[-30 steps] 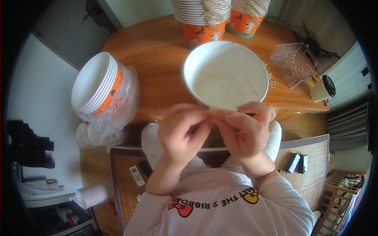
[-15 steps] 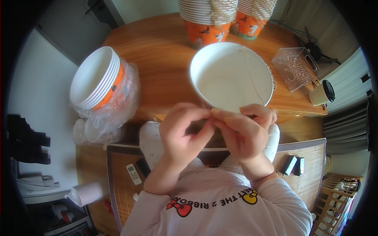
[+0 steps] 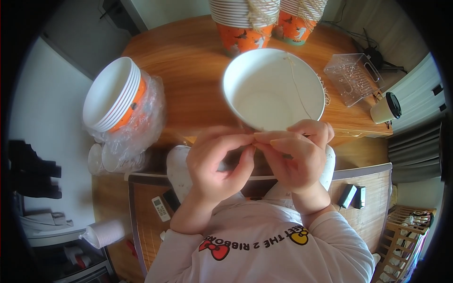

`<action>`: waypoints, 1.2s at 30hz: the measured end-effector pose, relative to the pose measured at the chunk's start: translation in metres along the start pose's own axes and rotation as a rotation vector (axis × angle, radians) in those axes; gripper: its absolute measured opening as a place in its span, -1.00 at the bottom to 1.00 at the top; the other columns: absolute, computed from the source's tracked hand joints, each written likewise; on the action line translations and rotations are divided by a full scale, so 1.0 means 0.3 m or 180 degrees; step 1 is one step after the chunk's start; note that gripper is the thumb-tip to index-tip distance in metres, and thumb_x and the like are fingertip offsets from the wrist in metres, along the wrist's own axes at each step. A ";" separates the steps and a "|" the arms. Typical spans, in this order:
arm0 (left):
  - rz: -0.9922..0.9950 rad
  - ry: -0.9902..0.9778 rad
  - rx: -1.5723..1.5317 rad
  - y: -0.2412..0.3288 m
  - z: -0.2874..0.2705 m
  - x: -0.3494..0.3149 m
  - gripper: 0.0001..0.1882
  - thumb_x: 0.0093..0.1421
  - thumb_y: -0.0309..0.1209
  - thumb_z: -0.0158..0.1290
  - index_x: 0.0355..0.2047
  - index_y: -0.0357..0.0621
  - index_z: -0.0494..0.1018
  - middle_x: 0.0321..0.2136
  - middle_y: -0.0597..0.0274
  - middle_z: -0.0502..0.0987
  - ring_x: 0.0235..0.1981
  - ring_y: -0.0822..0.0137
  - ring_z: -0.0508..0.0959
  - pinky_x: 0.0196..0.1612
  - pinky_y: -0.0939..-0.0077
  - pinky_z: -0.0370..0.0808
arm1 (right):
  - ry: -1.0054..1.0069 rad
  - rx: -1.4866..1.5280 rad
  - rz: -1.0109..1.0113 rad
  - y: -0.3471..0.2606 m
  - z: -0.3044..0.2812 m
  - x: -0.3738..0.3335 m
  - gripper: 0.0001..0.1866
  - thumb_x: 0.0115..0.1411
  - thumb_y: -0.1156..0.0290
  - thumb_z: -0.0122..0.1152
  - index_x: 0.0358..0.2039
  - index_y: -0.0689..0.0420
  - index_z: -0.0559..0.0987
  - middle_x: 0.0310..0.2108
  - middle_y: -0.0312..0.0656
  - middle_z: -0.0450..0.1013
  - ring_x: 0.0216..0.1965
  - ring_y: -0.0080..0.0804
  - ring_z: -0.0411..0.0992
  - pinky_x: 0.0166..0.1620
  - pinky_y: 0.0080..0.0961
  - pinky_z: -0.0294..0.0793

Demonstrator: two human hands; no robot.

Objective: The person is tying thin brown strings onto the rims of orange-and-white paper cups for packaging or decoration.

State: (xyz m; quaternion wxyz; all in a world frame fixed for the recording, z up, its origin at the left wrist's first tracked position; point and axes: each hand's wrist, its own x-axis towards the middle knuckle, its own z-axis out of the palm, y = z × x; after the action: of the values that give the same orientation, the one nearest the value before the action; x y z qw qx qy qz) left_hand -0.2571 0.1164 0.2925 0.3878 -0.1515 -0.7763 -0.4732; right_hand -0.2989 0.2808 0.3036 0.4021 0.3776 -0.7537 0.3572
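Note:
A large paper bucket [image 3: 264, 101] with a white inside stands open at the table's near edge, tilted toward me. A thin beige string [image 3: 293, 80] hangs over its inner wall and runs down to my right hand [image 3: 297, 155]. That hand is closed in a pinch, with the string passing behind its raised fingers. My left hand [image 3: 219, 162] also pinches, thumb against fingers, its fingertips meeting those of the right just below the bucket's near rim. What lies between the left fingertips is too small to make out.
Two stacks of orange patterned buckets [image 3: 243, 35] with strings draped over them stand at the back. Left is a nested bucket stack [image 3: 111, 96] in clear plastic wrap. On the right are a clear plastic basket [image 3: 354, 78] and a lidded cup [image 3: 384, 109].
The left hand has shifted slightly left, its thumb straighter. The bucket appears a little further left and up. Both hands stay pinched together at the fingertips.

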 end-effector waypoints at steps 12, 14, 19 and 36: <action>0.0155 0.0008 0.0187 0.006 0.009 0.002 -0.78 -0.05 -0.65 0.24 -0.33 -0.23 0.61 -0.40 0.17 0.64 -0.37 0.25 0.61 -0.32 0.49 0.54 | 0.0227 -0.0071 -0.0003 0.011 -0.002 -0.010 -0.62 -0.13 0.35 0.52 -0.27 -0.08 0.56 -0.31 -0.61 0.62 -0.30 -0.57 0.35 -0.15 -0.53 0.06; 0.0072 -0.0026 0.0046 0.004 0.011 0.000 -0.81 -0.02 -0.65 0.23 -0.33 -0.25 0.60 -0.41 0.15 0.63 -0.38 0.27 0.60 -0.32 0.51 0.53 | 0.0210 -0.0078 -0.0017 0.014 -0.002 -0.012 -0.62 -0.13 0.36 0.52 -0.27 -0.08 0.56 -0.30 -0.61 0.62 -0.29 -0.56 0.36 -0.15 -0.53 0.06; -0.0363 -0.0062 -0.0410 -0.013 0.017 -0.020 -0.85 0.04 -0.64 0.22 -0.33 -0.28 0.59 -0.41 0.13 0.61 -0.39 0.30 0.59 -0.34 0.55 0.49 | 0.0102 -0.0155 -0.0055 0.008 0.001 -0.017 -0.61 -0.13 0.45 0.48 -0.25 -0.10 0.55 -0.22 -0.59 0.62 -0.19 -0.52 0.43 -0.12 -0.48 0.07; -0.0278 -0.0056 -0.0146 0.014 0.023 -0.023 -0.90 0.07 -0.70 0.13 -0.36 -0.39 0.53 -0.38 0.04 0.59 -0.35 0.30 0.57 -0.24 0.54 0.47 | 0.0171 -0.0199 0.0107 -0.013 0.001 -0.013 -0.54 -0.20 0.49 0.49 -0.22 -0.10 0.56 -0.24 -0.61 0.60 -0.22 -0.53 0.46 -0.12 -0.48 0.07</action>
State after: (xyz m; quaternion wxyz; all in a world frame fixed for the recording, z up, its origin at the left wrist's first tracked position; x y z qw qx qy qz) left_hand -0.2531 0.1253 0.2885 0.3563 -0.1305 -0.7746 -0.5060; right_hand -0.2943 0.2799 0.3008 0.4278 0.3424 -0.7597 0.3502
